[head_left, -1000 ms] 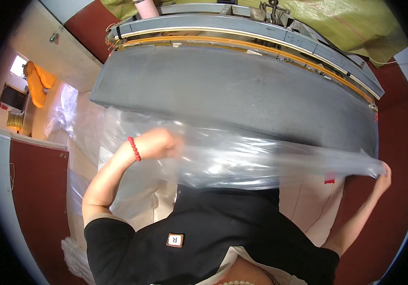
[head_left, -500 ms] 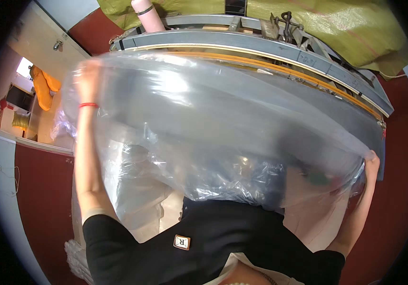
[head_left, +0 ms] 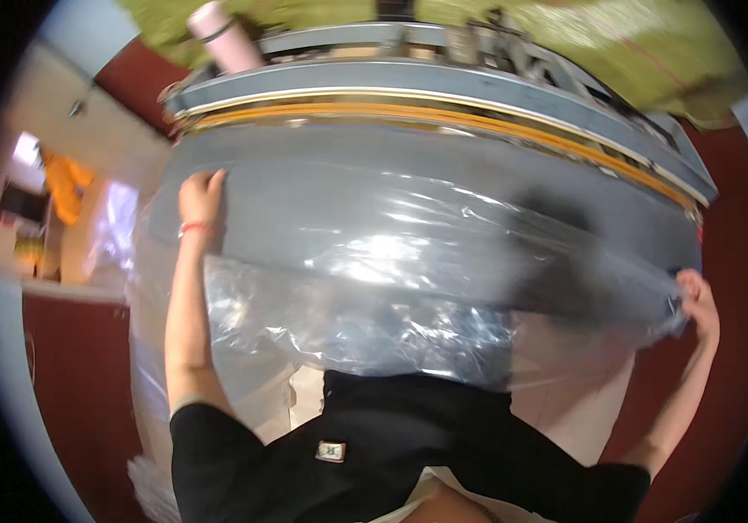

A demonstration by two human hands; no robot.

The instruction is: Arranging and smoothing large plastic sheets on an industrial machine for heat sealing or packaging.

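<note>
Clear plastic sheet: likely limp, slippery; hold edges. Right hand pinches it near grey tabletop right edge; left hand grip unclear.

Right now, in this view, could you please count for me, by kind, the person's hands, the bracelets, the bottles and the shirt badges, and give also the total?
Hands: 2 (left hand; right hand, holding clear plastic)
Bracelets: 1, red bracelet
Bottles: 1, pink bottle
Badges: 1, shirt badge
Total: 5
</note>
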